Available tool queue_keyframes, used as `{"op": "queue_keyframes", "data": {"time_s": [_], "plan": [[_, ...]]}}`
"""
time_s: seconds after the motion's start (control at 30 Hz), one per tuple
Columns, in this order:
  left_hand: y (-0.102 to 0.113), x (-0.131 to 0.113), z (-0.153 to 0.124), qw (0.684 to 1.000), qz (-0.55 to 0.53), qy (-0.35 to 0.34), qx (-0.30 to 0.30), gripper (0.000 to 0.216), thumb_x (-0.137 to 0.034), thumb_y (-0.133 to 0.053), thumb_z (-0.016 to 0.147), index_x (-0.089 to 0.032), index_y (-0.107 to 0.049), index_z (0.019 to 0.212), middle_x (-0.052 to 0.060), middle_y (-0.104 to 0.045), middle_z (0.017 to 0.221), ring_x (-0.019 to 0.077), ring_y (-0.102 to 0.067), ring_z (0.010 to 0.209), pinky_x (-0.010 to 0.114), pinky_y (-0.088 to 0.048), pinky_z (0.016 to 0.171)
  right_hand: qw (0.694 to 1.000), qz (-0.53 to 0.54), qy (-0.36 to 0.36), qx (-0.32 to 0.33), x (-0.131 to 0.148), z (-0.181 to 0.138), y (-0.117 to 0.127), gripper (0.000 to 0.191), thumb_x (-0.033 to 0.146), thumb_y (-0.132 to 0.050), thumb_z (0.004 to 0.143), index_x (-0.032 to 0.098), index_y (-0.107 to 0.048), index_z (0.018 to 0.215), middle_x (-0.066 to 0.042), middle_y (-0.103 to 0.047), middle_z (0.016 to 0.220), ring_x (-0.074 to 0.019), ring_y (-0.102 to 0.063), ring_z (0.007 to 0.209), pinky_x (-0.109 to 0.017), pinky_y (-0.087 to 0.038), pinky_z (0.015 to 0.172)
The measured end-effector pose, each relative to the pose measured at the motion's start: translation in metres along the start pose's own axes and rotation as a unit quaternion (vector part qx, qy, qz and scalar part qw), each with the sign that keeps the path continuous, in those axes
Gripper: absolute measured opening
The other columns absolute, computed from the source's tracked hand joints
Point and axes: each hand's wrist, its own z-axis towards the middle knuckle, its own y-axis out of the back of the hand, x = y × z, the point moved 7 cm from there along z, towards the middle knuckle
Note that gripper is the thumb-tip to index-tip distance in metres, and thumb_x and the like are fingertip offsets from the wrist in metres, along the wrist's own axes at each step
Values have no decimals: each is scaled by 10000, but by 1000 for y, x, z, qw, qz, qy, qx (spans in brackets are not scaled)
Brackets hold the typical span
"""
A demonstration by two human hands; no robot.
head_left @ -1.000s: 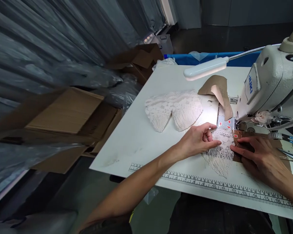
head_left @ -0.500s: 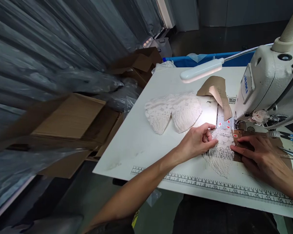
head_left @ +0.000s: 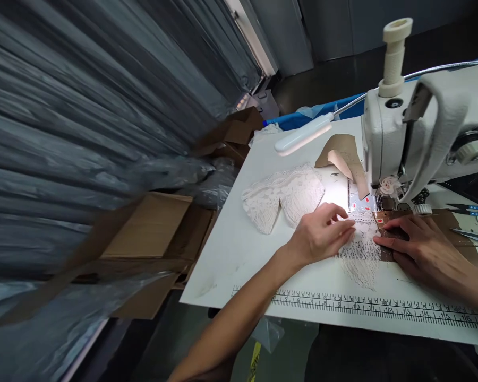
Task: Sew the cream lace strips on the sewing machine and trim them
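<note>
A white lace piece (head_left: 360, 254) lies on the sewing machine's bed, its upper edge just in front of the needle area. My left hand (head_left: 322, 233) is at the left edge of this lace, thumb and fingertips drawn together on it; the exact grip is partly hidden. On the other side, my right hand (head_left: 422, 249) lies low with fingers stretched out, the index fingertip touching the lace's right edge. Beneath that hand is a brown sheet (head_left: 388, 253). The white sewing machine (head_left: 376, 143) stands above, with a pale fabric rose (head_left: 389, 185) near its needle bar.
A two-lobed lace piece (head_left: 282, 196) rests left on the white table (head_left: 223, 265). Brown paper patterns (head_left: 340, 151) lie behind, under a lamp (head_left: 302, 135). Scissors (head_left: 474, 236) lie at right. A printed ruler (head_left: 362, 305) runs along the front edge. Cardboard boxes (head_left: 147, 225) stand left.
The camera view has turned, showing more of the machine. My left hand's index finger and thumb have come closer together at the lace. My right hand stays at the lace's right edge.
</note>
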Motion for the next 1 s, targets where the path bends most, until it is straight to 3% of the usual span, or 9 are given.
{"op": "queue_keyframes", "data": {"time_s": [0.1,0.27,0.67,0.83,1.0], "plan": [[-15,-16,7,991,29,-117,59,105,-187,-522,980,-129,-601,1018,73,-675,936,138,-622,780,267,-553,634,1000,-2,7,-13,1,0,1,342,164,-461,942,296,-691,1159,-97,-634,1138,-289,-585,1029,-457,-486,779],[-44,-16,10,968,35,-163,188,268,-231,-399,1026,-79,-576,1156,162,-661,1123,209,-633,1003,345,-564,792,1000,3,10,-15,1,0,1,323,159,-454,929,275,-699,1104,-101,-636,1124,-305,-583,1017,-479,-480,770],[-58,-15,5,960,144,-81,227,435,-305,-341,1025,-27,-584,1253,223,-580,1340,257,-565,918,395,-425,743,996,-76,41,6,2,3,-1,332,148,-444,948,249,-652,1186,-123,-594,1191,-283,-539,1000,-445,-462,817],[-59,-3,22,955,126,-85,253,440,-303,-320,1024,-45,-609,1232,203,-588,1332,269,-574,962,417,-419,795,995,-92,30,30,-5,14,2,318,135,-450,926,220,-636,1170,-129,-609,1132,-261,-549,939,-412,-478,788],[-56,4,22,968,89,-45,231,408,-295,-346,1012,-66,-602,1232,194,-574,1361,276,-570,989,427,-418,825,996,-86,12,10,-3,15,3,347,119,-471,909,215,-610,1212,-125,-606,1115,-266,-545,971,-411,-473,812]]}}
